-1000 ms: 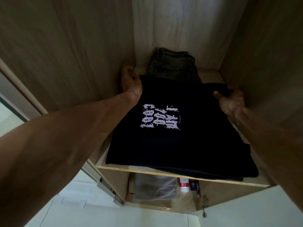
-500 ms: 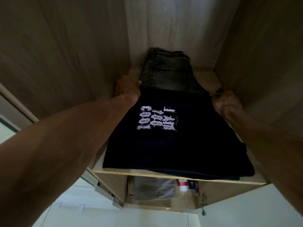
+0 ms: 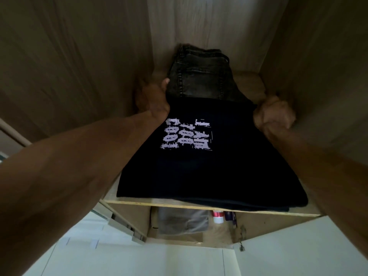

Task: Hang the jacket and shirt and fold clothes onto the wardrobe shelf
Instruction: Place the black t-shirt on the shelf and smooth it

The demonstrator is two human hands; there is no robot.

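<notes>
Left grip: the left hand (image 3: 153, 97) is pressing against the far left corner of the black T-shirt (image 3: 199, 172), just left of the frame's centre. Its back is facing the camera and hiding the fingers, so I cannot tell whether it is pinching the cloth.
Right grip: the right hand (image 3: 275, 114) is sitting at the shirt's far right corner, right of centre, with its fingers curling inward. I cannot tell whether cloth is caught inside the curl.
Arms: both bare forearms are reaching in from the lower corners of the frame, one along each side of the shirt.
T-shirt: it is lying folded flat on the wardrobe shelf (image 3: 199, 205) in the middle of the frame, with the pale lilac print (image 3: 186, 136) facing up. Its near edge is reaching the shelf's front lip.
Jeans: dark grey folded jeans (image 3: 203, 76) are lying behind the shirt at upper centre, with the shirt's far edge overlapping them.
Below the shelf: a grey folded cloth (image 3: 182, 222) and a red-and-white container (image 3: 218, 216) are showing at lower centre.
</notes>
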